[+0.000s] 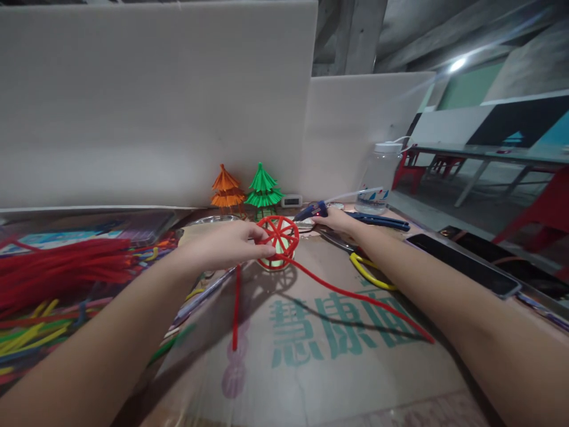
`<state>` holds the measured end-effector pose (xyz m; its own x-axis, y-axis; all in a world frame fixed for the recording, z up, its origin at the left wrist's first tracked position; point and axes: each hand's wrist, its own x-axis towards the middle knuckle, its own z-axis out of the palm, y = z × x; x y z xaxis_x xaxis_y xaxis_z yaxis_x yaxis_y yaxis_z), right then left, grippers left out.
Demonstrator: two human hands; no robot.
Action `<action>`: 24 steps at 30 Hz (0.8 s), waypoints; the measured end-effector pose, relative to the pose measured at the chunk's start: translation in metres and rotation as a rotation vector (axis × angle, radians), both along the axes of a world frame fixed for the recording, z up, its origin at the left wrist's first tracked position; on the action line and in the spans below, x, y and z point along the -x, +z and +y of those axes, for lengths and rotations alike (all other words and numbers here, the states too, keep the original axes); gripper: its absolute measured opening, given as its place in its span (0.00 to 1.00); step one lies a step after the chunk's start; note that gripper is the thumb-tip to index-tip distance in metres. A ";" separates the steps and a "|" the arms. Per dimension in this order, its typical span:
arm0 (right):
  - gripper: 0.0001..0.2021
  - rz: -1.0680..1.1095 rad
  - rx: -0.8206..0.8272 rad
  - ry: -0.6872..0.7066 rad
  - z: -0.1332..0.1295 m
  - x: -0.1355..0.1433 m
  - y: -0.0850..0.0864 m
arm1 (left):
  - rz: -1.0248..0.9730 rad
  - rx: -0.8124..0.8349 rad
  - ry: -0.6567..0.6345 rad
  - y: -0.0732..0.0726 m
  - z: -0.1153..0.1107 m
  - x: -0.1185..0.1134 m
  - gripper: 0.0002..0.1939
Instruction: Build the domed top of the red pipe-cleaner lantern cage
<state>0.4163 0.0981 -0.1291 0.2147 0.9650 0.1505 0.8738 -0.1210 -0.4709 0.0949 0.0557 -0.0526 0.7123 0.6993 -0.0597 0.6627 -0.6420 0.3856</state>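
Note:
My left hand (242, 242) pinches the near rim of a red spoked wheel (280, 228) made of pipe cleaners. From it one long red pipe cleaner (351, 292) trails to the right over the cardboard, and a shorter red end hangs below my hand. A pale green round thing shows through and under the wheel; I cannot make out what it is. My right hand (336, 220) is closed around a dark blue glue gun (312, 210) with a small red light. Its nozzle points left, close to the wheel's right side. Part of my right fingers is hidden.
Orange (227, 190) and green (263, 188) pipe-cleaner trees stand by the white panel. Bundled red pipe cleaners (66, 270) lie left, above mixed colours. Yellow-handled scissors (367, 273), a phone (464, 264) and a clear bottle (377, 178) are right. Printed cardboard (329, 379) covers the table.

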 end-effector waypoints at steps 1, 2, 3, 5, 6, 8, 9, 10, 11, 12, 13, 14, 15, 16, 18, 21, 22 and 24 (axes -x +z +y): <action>0.12 -0.023 0.010 0.009 -0.001 -0.002 0.000 | -0.004 0.008 0.005 0.000 0.000 0.000 0.22; 0.12 -0.052 0.016 0.017 -0.004 -0.004 0.002 | -0.006 0.014 0.012 0.000 0.000 0.000 0.22; 0.11 -0.086 0.020 0.019 -0.007 -0.008 0.006 | -0.010 0.017 0.018 0.000 0.000 0.000 0.23; 0.11 -0.161 0.022 0.011 -0.018 -0.015 0.016 | -0.015 0.017 0.031 0.000 0.000 0.000 0.23; 0.10 -0.197 0.019 0.002 -0.025 -0.018 0.022 | -0.017 0.016 0.039 0.000 0.000 0.000 0.23; 0.10 -0.245 0.015 0.002 -0.042 -0.017 0.036 | -0.023 0.022 0.048 -0.001 -0.001 -0.001 0.23; 0.12 -0.251 0.013 0.020 -0.052 -0.013 0.043 | -0.027 0.024 0.050 -0.002 -0.002 -0.001 0.23; 0.15 -0.247 0.010 0.066 -0.064 -0.007 0.050 | -0.031 0.022 0.049 -0.002 -0.002 -0.002 0.23; 0.16 -0.208 -0.014 0.152 -0.077 0.003 0.057 | -0.036 0.018 0.046 -0.003 -0.003 -0.003 0.23; 0.17 -0.148 -0.045 0.224 -0.090 0.014 0.062 | -0.043 0.013 0.045 -0.003 -0.004 -0.004 0.23; 0.17 -0.097 -0.056 0.284 -0.104 0.028 0.067 | -0.048 0.008 0.049 -0.004 -0.005 -0.006 0.22; 0.18 -0.063 -0.057 0.335 -0.119 0.042 0.071 | -0.054 0.006 0.052 -0.004 -0.006 -0.007 0.22; 0.17 -0.074 -0.054 0.375 -0.132 0.056 0.073 | -0.063 0.006 0.052 -0.004 -0.006 -0.007 0.22; 0.17 -0.127 -0.054 0.412 -0.144 0.069 0.073 | -0.075 0.009 0.048 -0.004 -0.007 -0.008 0.22; 0.14 -0.225 -0.009 0.432 -0.162 0.089 0.069 | -0.096 0.012 0.030 -0.004 -0.008 -0.009 0.22; 0.06 -0.270 -0.043 0.468 -0.167 0.100 0.057 | -0.097 0.007 0.017 -0.005 -0.008 -0.008 0.23; 0.04 -0.271 -0.072 0.466 -0.165 0.101 0.054 | -0.095 0.007 0.020 -0.005 -0.008 -0.008 0.23; 0.03 -0.284 -0.115 0.435 -0.160 0.099 0.051 | -0.102 0.009 0.018 -0.005 -0.008 -0.008 0.21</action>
